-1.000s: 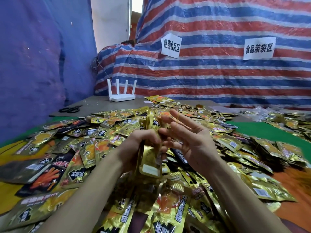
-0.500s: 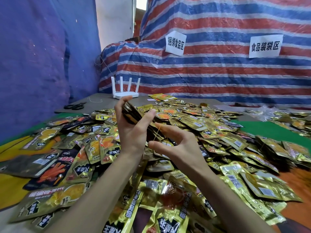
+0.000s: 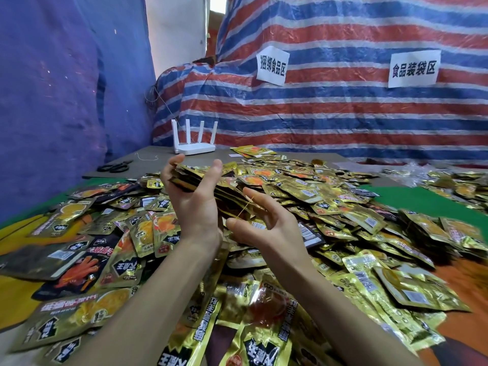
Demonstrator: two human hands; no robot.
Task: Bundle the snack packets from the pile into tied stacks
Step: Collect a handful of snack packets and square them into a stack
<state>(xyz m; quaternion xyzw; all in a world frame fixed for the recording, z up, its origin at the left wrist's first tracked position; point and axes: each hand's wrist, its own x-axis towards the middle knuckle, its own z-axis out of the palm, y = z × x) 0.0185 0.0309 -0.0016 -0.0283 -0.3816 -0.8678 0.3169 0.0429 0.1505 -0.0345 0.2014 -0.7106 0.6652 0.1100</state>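
In front of the white router point(image 3: 194, 147), the left hand point(image 3: 195, 207) had swung its clasped stack of packets point(image 3: 196, 175) from upright to flat, while the half-open right hand point(image 3: 266, 228) stretched a rubber band point(image 3: 244, 208) across thumb and forefinger, so tying seemed next.

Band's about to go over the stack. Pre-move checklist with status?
1. Left hand grips the stack firmly, thumb on one side and fingers on the other: ok.
2. Rubber band stretched between thumb and forefinger of the right hand: ok.
3. Band already round the stack's near end: cannot tell, it lies right against the packets.
4. Packet edges squared up: not ok, they look splayed at the far end.
5. Loose packets from the pile caught in the band: cannot tell.
6. Scissors away from both hands, far left: ok.
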